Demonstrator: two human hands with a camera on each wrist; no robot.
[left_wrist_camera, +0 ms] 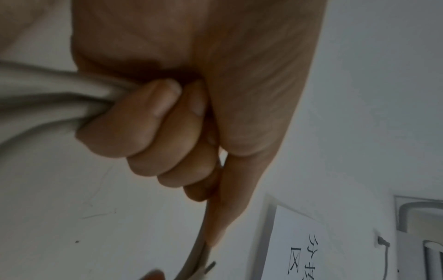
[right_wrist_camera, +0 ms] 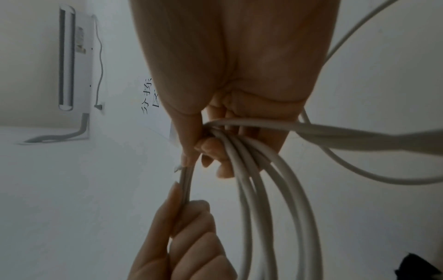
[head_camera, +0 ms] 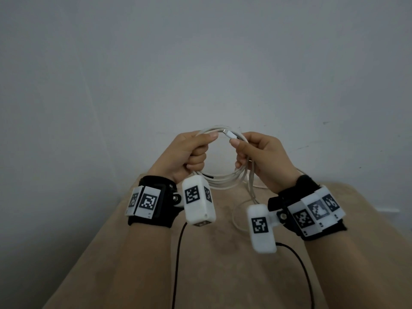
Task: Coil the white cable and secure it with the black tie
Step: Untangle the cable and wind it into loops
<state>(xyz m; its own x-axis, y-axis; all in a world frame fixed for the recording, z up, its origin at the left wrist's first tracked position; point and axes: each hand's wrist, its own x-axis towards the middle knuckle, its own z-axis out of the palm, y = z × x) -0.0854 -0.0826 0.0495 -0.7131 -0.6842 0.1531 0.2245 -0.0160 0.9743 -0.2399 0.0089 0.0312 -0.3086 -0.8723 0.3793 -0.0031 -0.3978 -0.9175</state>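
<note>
In the head view both hands hold the white cable (head_camera: 223, 182) up as a round coil of several loops above the beige table. My left hand (head_camera: 208, 139) grips the coil's left side, its fingers (left_wrist_camera: 148, 121) curled round the bundle (left_wrist_camera: 48, 102). On the right side my right hand (head_camera: 236, 145) grips the loops (right_wrist_camera: 263, 189), with its thumb beside the white connector (head_camera: 230, 134) at the top. A loose tail of cable (head_camera: 239, 210) drops from the coil onto the table. A short dark strip (head_camera: 208, 175) shows under my left hand; I cannot tell if it is the black tie.
The beige table (head_camera: 211, 275) runs from the hands toward me, with a plain grey wall behind it. Black leads (head_camera: 178, 253) from the wrist cameras hang over it. On the wall are a paper sign (left_wrist_camera: 299, 246) and an air conditioner (right_wrist_camera: 72, 56).
</note>
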